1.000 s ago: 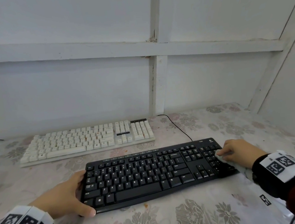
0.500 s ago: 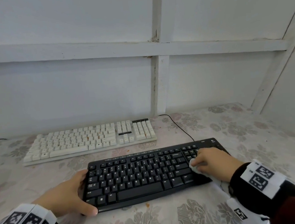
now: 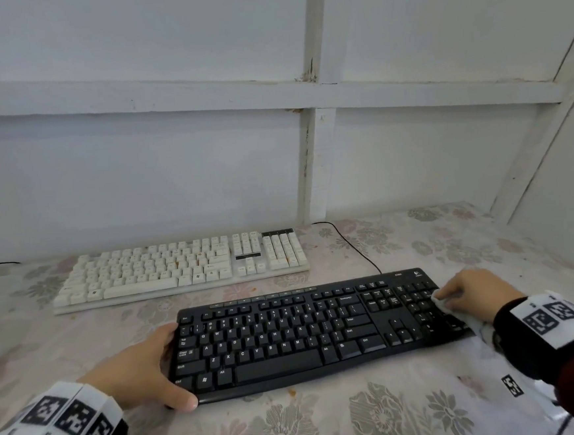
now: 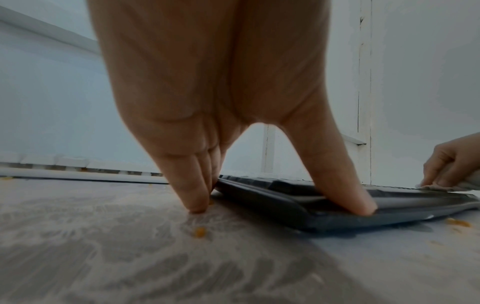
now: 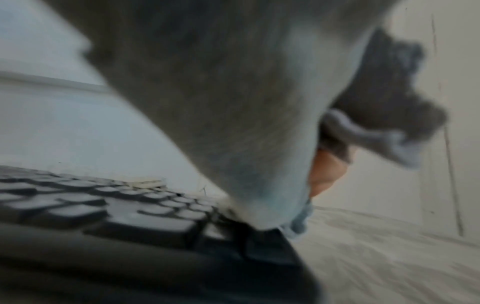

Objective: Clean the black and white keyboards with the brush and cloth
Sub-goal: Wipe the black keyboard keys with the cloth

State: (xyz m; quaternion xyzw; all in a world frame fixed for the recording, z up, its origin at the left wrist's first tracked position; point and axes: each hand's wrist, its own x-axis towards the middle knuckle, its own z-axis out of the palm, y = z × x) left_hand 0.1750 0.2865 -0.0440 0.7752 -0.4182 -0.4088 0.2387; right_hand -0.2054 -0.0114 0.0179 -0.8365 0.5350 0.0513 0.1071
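Observation:
The black keyboard (image 3: 288, 334) lies in front of me on the floral tablecloth. Behind it to the left is the white keyboard (image 3: 179, 267). My left hand (image 3: 146, 369) braces the black keyboard's left end, its straight fingers on the table beside the edge and its thumb pressing the front rim (image 4: 363, 207). At the right end, my right hand (image 3: 466, 292) grips a pale cloth (image 3: 440, 303) and presses it on the number pad. The cloth (image 5: 233, 102) fills the blurred right wrist view above the black keys (image 5: 130, 226). No brush is in view.
A black cable (image 3: 353, 246) runs from the black keyboard back to the white panelled wall (image 3: 172, 175). Orange crumbs (image 4: 200, 232) lie on the tablecloth (image 3: 329, 420) near the left hand and on the white keyboard. A side wall stands at the right.
My right hand slid the cloth left across the keys to the arrow-key area, then back to the number pad at the right end. The left hand stayed put.

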